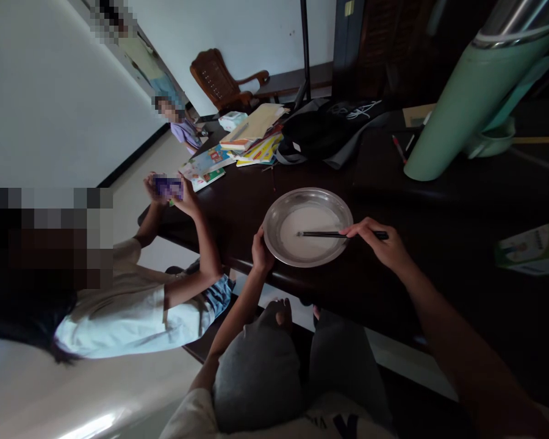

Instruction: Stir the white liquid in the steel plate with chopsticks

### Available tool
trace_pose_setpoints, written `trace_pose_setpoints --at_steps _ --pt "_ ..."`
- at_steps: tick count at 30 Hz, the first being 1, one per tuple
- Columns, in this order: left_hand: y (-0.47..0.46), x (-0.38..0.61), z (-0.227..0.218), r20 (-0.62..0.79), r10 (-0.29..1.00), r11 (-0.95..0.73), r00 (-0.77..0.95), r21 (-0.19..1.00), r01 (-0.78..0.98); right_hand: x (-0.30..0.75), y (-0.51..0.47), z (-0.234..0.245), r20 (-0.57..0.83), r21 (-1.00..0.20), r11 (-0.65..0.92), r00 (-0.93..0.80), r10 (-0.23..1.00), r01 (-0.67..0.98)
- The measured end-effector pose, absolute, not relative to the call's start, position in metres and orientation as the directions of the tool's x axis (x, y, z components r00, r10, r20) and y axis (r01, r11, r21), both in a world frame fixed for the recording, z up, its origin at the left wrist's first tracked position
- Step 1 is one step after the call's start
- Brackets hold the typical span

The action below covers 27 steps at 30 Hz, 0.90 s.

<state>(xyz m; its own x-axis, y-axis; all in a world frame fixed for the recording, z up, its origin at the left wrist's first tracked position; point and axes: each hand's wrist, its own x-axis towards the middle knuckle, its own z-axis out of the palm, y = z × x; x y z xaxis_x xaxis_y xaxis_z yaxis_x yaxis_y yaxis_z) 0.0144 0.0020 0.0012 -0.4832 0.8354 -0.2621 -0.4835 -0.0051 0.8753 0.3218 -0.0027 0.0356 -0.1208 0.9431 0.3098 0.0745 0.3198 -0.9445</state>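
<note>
A wide, shallow metal basin (279, 251) stands on the dark table near its front edge. Milky white liquid (315, 221) covers its bottom. My left hand (261, 251) grips the basin's left side, thumb up by the rim and the other fingers partly hidden. Between the closed fingers of my right hand (379, 239) is a pair of dark chopsticks (322, 234). They reach over the right rim nearly level, and their tips touch the liquid around the middle of the basin.
A green thermos flask (462, 110) stands at the right, with a green-and-white carton (533, 247) nearer me. Books and papers (256, 131) and a black bag (320, 131) lie farther back. To my left a person (137, 299) holds a phone; two more people are behind.
</note>
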Motion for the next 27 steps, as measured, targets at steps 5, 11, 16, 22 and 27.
trace_pose_setpoints --at_steps 5,11,16,22,27 --pt "0.0029 0.0142 -0.0007 -0.279 0.846 0.021 -0.455 0.869 -0.494 0.3309 -0.0006 0.0395 0.298 -0.953 0.295 0.03 0.954 0.068" --pt "0.0027 0.0144 0.0002 -0.281 0.851 0.016 -0.443 0.858 -0.513 0.3237 -0.0035 0.035 0.301 -0.945 0.317 -0.167 0.939 0.081" --pt "0.0018 0.0164 0.0042 -0.285 0.845 0.024 -0.452 0.865 -0.501 0.3262 -0.0027 0.0358 0.346 -0.929 0.346 -0.027 0.938 0.129" --pt "0.0019 0.0169 0.0057 -0.295 0.856 0.033 -0.425 0.851 -0.524 0.3235 -0.0037 0.0359 0.289 -0.953 0.296 -0.103 0.952 0.064" --pt "0.002 0.0157 0.0036 -0.274 0.856 0.02 -0.438 0.865 -0.502 0.3259 -0.0013 0.0374 0.344 -0.932 0.345 -0.027 0.938 0.106"
